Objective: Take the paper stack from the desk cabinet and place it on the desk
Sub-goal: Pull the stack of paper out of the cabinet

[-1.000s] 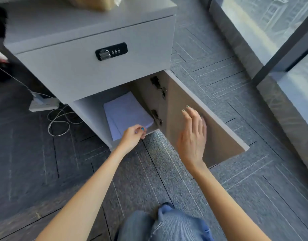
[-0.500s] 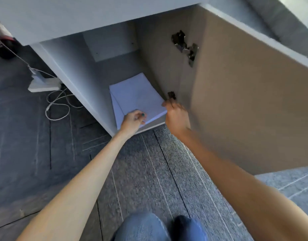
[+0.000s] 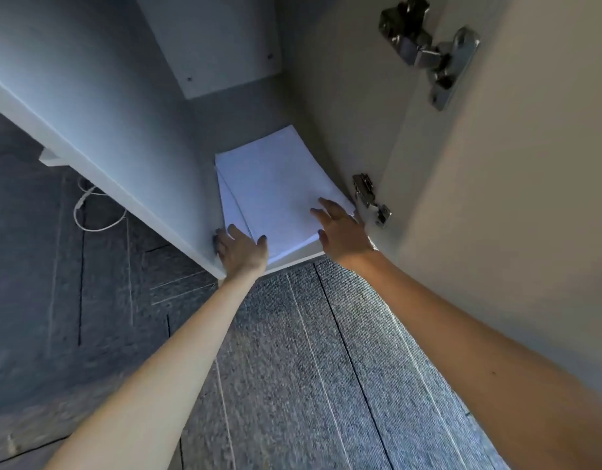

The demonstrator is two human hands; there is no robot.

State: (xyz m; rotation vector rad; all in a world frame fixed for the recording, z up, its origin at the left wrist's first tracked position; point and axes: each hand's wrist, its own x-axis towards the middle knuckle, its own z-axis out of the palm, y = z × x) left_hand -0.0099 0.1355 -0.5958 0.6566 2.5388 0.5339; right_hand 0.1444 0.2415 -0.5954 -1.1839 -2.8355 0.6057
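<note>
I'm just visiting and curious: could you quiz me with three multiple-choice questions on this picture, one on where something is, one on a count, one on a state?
1. Where does the paper stack lie?
A. on the carpet
B. on the cabinet floor
C. on a chair

2. How many metal hinges show on the cabinet?
A. two
B. none
C. four

3. How is the cabinet door?
A. shut
B. missing
C. swung open

Answers:
1 B, it lies inside, with the left hand and right hand open at its front corners.
2 A, an upper hinge and a lower hinge.
3 C, its inner face shows.
</note>
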